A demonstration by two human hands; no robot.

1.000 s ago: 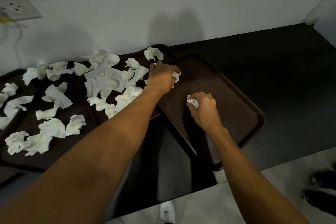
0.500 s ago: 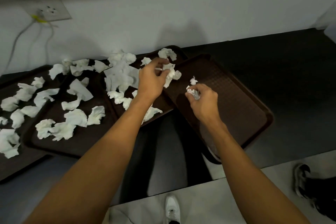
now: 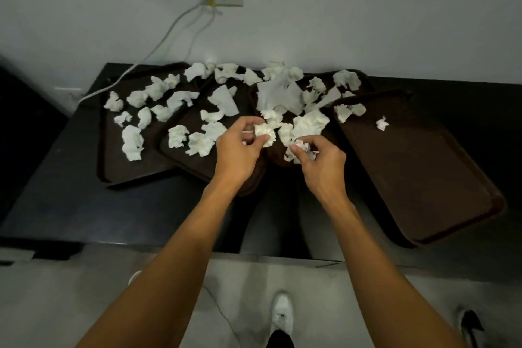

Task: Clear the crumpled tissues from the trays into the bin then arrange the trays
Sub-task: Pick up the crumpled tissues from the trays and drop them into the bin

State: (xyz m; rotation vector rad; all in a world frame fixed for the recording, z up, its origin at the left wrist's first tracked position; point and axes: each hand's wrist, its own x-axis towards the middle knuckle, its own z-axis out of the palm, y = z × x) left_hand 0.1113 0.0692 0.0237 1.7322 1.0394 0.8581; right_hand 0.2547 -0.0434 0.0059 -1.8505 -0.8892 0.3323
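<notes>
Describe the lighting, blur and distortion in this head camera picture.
Head view: dim, uneven light, so the brown trays almost merge with the dark table; head view: the white tissues glare, their creases partly washed out; head view: wide-angle stretch grows toward the frame's corners; head view: the left hand and right hand look slightly soft.

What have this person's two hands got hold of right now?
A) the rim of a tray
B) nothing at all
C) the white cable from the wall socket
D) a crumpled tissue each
D: the left hand pinches a crumpled tissue between thumb and fingers, and the right hand grips a tissue wad of its own.
</notes>
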